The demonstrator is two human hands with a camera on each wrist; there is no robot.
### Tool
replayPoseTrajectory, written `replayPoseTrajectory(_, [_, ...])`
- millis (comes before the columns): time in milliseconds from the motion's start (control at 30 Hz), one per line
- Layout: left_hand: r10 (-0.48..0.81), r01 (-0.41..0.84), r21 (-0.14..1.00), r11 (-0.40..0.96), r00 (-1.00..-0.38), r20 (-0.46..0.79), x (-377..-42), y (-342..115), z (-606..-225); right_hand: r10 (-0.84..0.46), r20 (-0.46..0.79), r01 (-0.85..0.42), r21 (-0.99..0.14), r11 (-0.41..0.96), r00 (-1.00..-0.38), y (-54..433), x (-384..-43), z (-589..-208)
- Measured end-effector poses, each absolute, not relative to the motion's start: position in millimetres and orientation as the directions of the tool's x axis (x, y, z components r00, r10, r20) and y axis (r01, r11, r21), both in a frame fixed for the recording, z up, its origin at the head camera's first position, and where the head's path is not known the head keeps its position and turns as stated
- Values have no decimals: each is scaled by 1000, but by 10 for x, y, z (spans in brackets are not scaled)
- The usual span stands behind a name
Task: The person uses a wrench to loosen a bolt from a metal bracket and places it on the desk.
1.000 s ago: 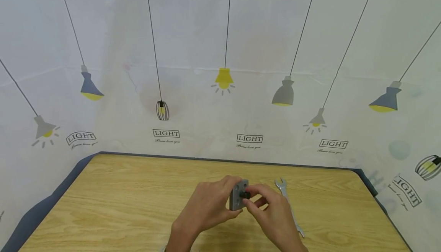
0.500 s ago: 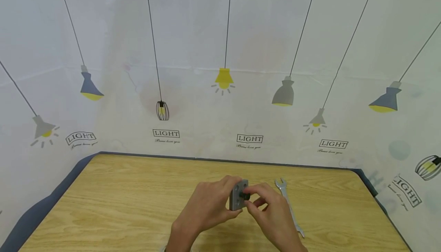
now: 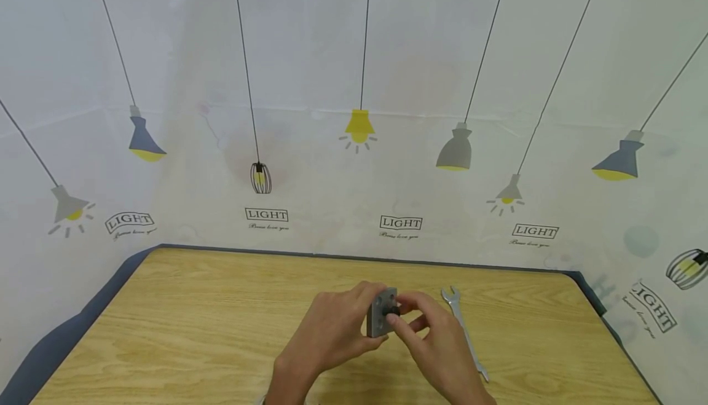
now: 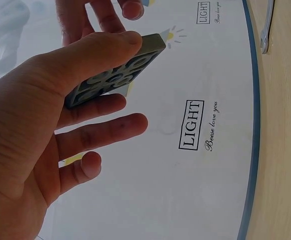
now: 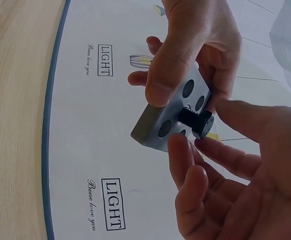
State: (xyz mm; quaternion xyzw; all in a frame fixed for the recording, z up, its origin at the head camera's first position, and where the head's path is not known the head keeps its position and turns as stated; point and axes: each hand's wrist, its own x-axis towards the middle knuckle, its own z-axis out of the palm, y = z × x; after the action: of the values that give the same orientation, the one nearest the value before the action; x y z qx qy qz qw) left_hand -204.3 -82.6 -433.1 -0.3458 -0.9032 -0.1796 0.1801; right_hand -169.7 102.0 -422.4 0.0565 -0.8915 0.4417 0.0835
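My left hand point(image 3: 332, 325) grips a thick grey metal plate point(image 5: 174, 107) between thumb and fingers, holding it up on edge above the table. Several round holes run through the plate. A black hex-head bolt point(image 5: 198, 121) stands part way in one of them, with some thread showing between head and plate. My right hand point(image 3: 437, 337) pinches the bolt's head with thumb and a fingertip, its other fingers curled below. In the left wrist view the plate's far face shows recessed holes, and the bolt is hidden there.
A silver open-ended wrench point(image 3: 464, 331) lies on the wooden table point(image 3: 193, 306), just right of my right hand. Behind the table hangs a pale cloth point(image 3: 315, 147) printed with lamps and the word LIGHT.
My right thumb has moved up and across the bolt head, and the fingers have shifted around it. The left hand and plate are nearly still; the wrench has stayed put.
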Motion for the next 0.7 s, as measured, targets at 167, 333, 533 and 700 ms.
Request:
replayPoseTrajectory(167, [557,693,195,695,-689,463,-2040,-820,-4328,-10,176,-142,-754,641,-984,1017,-1700,-4225])
replayPoseTrajectory(333, [559,697,197,690,-686,466,-2038,-816,-4329,-11,182,-146,-755,639,-983,1016,-1701,-4231])
replayPoseTrajectory(533, [566,695,194,692,-690,452,-2039,-813,-4331,-20,197,-165,-755,634,-980,1018,-1702,-4233])
replayPoseTrajectory(700, [565,691,209,691,-698,440,-2032,-813,-4326,-31,205,-180,-766,617,-978,1022,-1694,-4232])
